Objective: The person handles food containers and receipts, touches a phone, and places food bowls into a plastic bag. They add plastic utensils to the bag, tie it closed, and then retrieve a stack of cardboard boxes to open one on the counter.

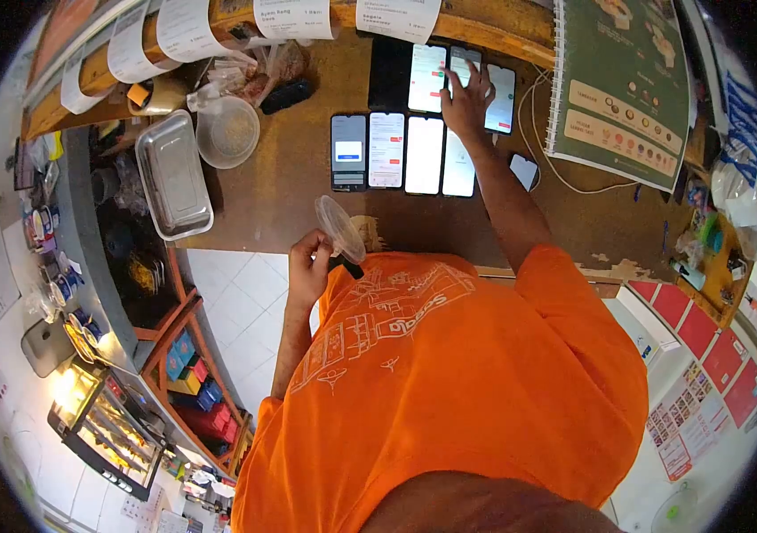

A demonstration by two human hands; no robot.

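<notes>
My left hand (309, 265) is at the table's front edge, its fingers pinched on the rim of a round clear plastic lid (340, 226), which is tilted. Farther forward, my right hand (469, 99) is spread over the upper row of phones, fingertips at the screen of the middle phone (466, 60). Beside it are a lit phone (428, 78) on the left and another phone (501, 99) on the right. Below them stands a second row, including a phone with a dialog box (348, 153) and a phone with a white screen (423, 155).
A clear round tub (228, 133) and a rectangular container (174, 178) stand at the left of the brown table (281, 209). Paper receipts (295, 18) hang from the shelf edge. A spiral-bound menu (618, 89) and a white cable (531, 133) are at the right.
</notes>
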